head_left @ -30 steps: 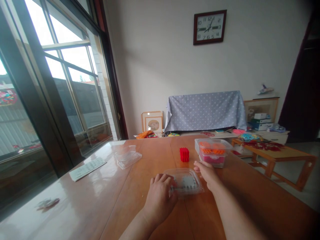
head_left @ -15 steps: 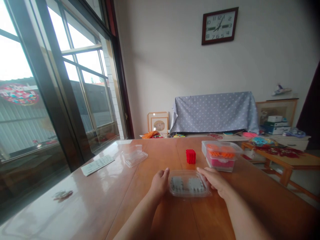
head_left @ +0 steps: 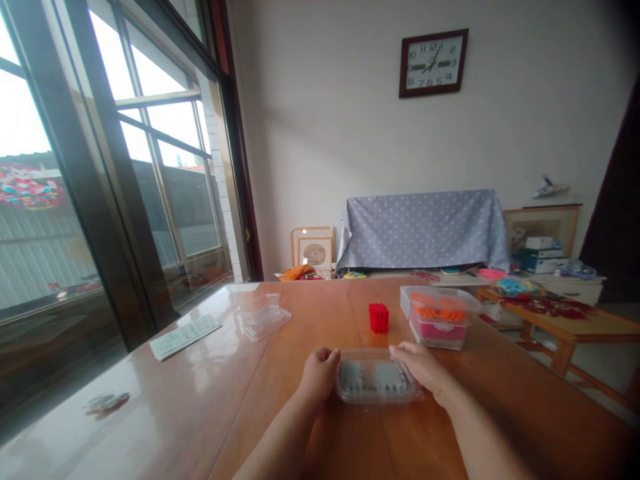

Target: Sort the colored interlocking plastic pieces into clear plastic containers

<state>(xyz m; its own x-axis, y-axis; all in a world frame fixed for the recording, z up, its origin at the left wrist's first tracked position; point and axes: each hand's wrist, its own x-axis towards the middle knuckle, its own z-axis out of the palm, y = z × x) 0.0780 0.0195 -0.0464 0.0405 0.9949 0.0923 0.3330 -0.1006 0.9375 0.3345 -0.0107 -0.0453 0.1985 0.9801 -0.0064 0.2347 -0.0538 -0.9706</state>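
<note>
A clear plastic container (head_left: 367, 399) with a lid sits on the table in front of me, with grey notched pieces (head_left: 393, 377) showing through it. My left hand (head_left: 320, 375) is closed on its left edge, the thumb at the rim. On the opposite side, my right hand (head_left: 419, 368) grips the right edge with thumb and fingers. The undersides of both hands are hidden. Just beyond the container stands a red block-like cube (head_left: 379, 318) with a ridged surface.
A clear box (head_left: 440, 337) holding orange and pink pieces stands at the right. To the left lie empty clear plastic containers (head_left: 265, 323), a printed sheet or booklet (head_left: 185, 339) and a small clear-and-brown item (head_left: 106, 403). Windows line the left side of the wooden table (head_left: 280, 427).
My left hand has closed in on the container's left rim, and my right hand keeps its hold. The whole view has shifted slightly; the other table items stay in place.
</note>
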